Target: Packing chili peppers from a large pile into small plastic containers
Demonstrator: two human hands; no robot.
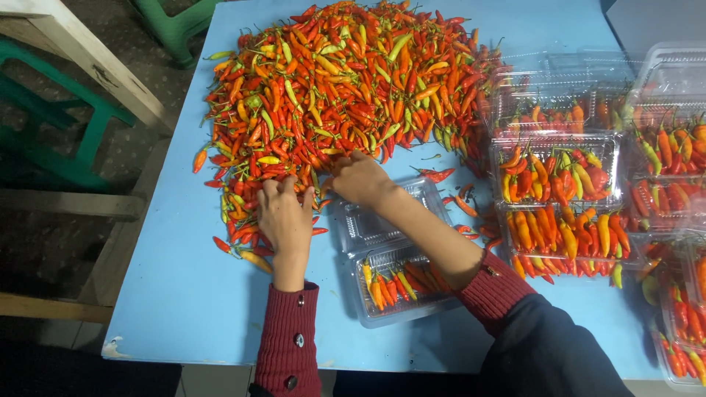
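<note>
A big heap of red, orange and green chili peppers (338, 88) covers the far half of a blue table (184, 294). My left hand (285, 217) rests fingers-down on the near edge of the heap, its fingers curled among the chilies. My right hand (359, 179) reaches into the heap's edge beside it, fingers bent over the peppers; whether it holds any is hidden. Below my right forearm lies an open clear plastic clamshell box (390, 272), its near half partly filled with chilies.
Several clear boxes filled with chilies (559, 176) are stacked along the right side. Loose chilies (441, 175) lie between the heap and the boxes. Green stools (66, 125) and a wooden bench (81, 59) stand left of the table.
</note>
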